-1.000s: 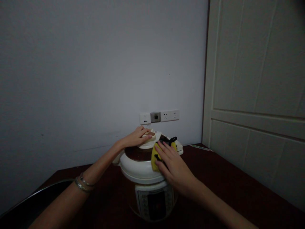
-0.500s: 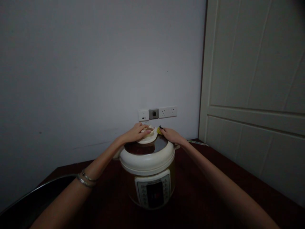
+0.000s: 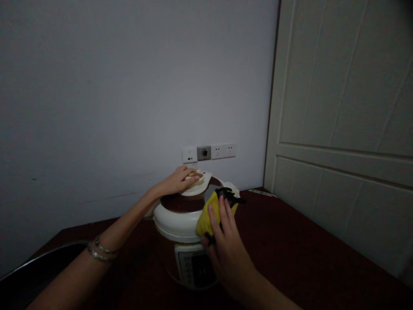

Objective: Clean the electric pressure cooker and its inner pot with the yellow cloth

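A white and brown electric pressure cooker (image 3: 174, 218) stands on the dark red table, its lid on and its control panel facing me. My left hand (image 3: 176, 181) is closed over the lid handle (image 3: 193, 188) on top, with the thumb along the near side. In front of the cooker's right side, my right hand (image 3: 229, 245) holds a yellow and black cloth (image 3: 209, 212) against the white rim. The fingers lie over the cloth, and the hand hides the right part of the panel.
At the lower left is the curved rim of a large dark pan (image 3: 41, 256). Wall sockets (image 3: 222, 150) sit behind the cooker. A pale panelled door (image 3: 335, 129) stands to the right, and a thin patterned strip (image 3: 262, 193) lies at the table's back edge.
My right hand has come from the lid's far right side toward me and down to the front rim, bringing the cloth into fuller view. My left hand stays on the handle.
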The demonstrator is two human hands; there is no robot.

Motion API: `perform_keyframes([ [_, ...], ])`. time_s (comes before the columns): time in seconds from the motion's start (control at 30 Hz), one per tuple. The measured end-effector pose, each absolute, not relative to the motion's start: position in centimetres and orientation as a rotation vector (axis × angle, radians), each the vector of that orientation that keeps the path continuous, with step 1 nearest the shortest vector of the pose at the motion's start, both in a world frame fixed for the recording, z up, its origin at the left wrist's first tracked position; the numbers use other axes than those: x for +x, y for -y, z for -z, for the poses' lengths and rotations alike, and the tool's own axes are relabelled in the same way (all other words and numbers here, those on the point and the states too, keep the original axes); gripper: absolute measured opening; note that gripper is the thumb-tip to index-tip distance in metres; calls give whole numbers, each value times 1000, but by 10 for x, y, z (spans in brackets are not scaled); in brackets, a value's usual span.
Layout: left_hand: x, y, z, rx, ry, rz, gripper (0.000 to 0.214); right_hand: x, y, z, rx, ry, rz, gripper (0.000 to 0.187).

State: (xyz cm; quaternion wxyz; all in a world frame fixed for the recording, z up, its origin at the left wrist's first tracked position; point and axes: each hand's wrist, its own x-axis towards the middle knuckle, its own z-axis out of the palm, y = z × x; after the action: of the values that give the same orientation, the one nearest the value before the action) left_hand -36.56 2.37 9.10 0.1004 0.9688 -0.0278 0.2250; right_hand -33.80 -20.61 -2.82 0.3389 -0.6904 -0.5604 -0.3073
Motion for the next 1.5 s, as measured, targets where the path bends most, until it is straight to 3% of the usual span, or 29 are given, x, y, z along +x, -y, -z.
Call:
perform_keyframes([
  [0.13,-366,-23,-92,2857,114,-657,47,-356,207,39,-1802,1563,812,72],
  [0.47,-363,-26,-93,2864,132,-676,47,-290,189,24,-1731,1120,503,56],
  [0.77,-365,-22,-95,2880,105,-682,50,-362,191,53,-1724,1429,861,93],
  [0.87,-364,-23,-94,2888,105,-682,50,-344,193,46,-1694,1436,768,87],
  [1.07,-363,-24,-94,2891,94,-679,51,-293,195,33,-1571,1102,491,57],
  [1.2,-364,-22,-94,2875,85,-693,50,-313,194,41,-1617,1135,594,62],
  [1.37,-365,-21,-94,2873,111,-703,48,-355,193,52,-1680,1370,819,89],
  [1.5,-365,-22,-93,2866,112,-707,47,-333,194,42,-1687,1354,743,81],
])
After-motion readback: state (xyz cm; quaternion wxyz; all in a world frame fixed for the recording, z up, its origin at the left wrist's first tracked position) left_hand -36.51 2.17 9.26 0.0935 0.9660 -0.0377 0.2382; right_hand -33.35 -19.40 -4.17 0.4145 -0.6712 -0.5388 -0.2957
